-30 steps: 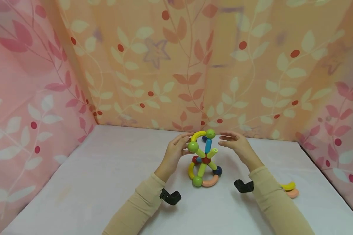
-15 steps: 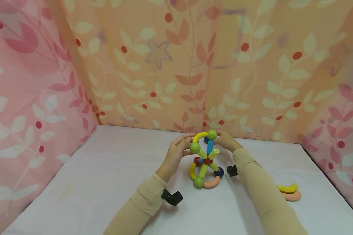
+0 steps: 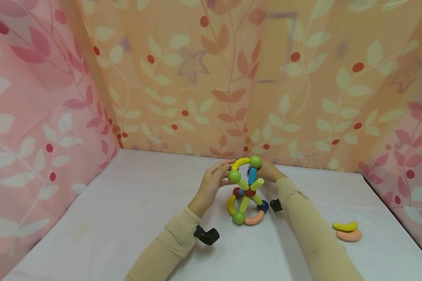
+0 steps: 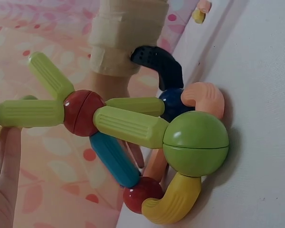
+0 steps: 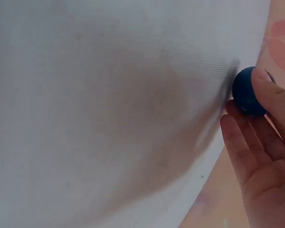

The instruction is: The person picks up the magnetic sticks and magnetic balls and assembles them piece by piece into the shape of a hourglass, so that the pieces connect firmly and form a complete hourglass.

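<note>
A magnetic ball-and-stick model (image 3: 244, 203) stands on the table, with a red ball (image 4: 84, 113) in its middle, green rods and a lower ring of balls and curved rods. My left hand (image 3: 211, 181) holds the model's upper left side beside a green ball (image 3: 234, 176); its fingertips are partly hidden. Behind the blue rod (image 3: 253, 176) my right hand (image 3: 269, 171) reaches in, mostly covered by the model. In the right wrist view its thumb and fingers pinch a dark blue ball (image 5: 246, 94). One green rod (image 3: 257, 184) points outward with a free end.
To the right of the right forearm lie a yellow curved rod (image 3: 345, 226) and a peach curved rod (image 3: 349, 235) on the white table (image 3: 126, 218). Patterned curtains (image 3: 183, 86) enclose the back and sides. Black wrist mounts (image 3: 206, 235) stick out below the wrists.
My right hand has come in from the right to the back of the model and taken hold of the dark blue ball. My left hand stays nearly in place.
</note>
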Demonstrator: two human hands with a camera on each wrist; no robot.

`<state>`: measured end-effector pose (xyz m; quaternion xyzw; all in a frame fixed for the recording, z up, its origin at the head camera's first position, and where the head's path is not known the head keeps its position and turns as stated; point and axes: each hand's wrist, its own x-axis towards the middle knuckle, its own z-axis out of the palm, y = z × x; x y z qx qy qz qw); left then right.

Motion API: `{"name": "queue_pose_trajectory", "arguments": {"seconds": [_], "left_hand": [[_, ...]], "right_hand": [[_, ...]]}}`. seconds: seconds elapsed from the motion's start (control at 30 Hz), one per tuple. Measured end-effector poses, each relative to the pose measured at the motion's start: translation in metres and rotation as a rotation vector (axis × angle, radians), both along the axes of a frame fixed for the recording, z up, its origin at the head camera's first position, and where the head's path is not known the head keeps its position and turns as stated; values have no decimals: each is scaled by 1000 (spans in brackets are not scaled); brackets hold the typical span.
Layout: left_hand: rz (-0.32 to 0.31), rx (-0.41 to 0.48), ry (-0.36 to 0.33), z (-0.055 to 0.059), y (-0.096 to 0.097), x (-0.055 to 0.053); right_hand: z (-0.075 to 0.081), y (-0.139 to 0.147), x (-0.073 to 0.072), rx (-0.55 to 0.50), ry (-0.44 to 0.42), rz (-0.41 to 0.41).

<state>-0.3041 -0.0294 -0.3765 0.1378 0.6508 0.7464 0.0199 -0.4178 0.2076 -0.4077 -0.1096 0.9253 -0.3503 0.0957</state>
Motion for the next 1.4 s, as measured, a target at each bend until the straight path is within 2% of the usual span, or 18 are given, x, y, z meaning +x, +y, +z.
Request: {"name": "queue_pose_trajectory", "arguments": {"seconds": [0.13, 0.3, 0.37, 0.5, 0.67, 0.83, 1.07, 1.27, 1.4], "left_hand": [[3, 0, -4, -1, 0, 0], [-1, 9, 0, 0, -1, 1], [4, 8, 2, 1, -2, 1], [15, 11, 3, 1, -3, -1], [23, 20, 2, 3, -4, -1], [10, 34, -9, 4, -3, -2], [12, 38, -7, 5, -2, -2], [4, 30, -3, 4, 1, -1], [-6, 24, -1, 3, 4, 1]], "right_hand": [[9, 8, 17, -78, -6, -65], [31, 27, 56, -282, -9, -117], [43, 32, 73, -329, 17, -112], [66, 33, 107, -353, 93, -80], [85, 25, 134, -411, 144, 0], [92, 17, 142, -438, 151, 35], [89, 11, 144, -425, 176, 84], [87, 14, 148, -368, 205, 84], [87, 28, 152, -335, 213, 51]]}}
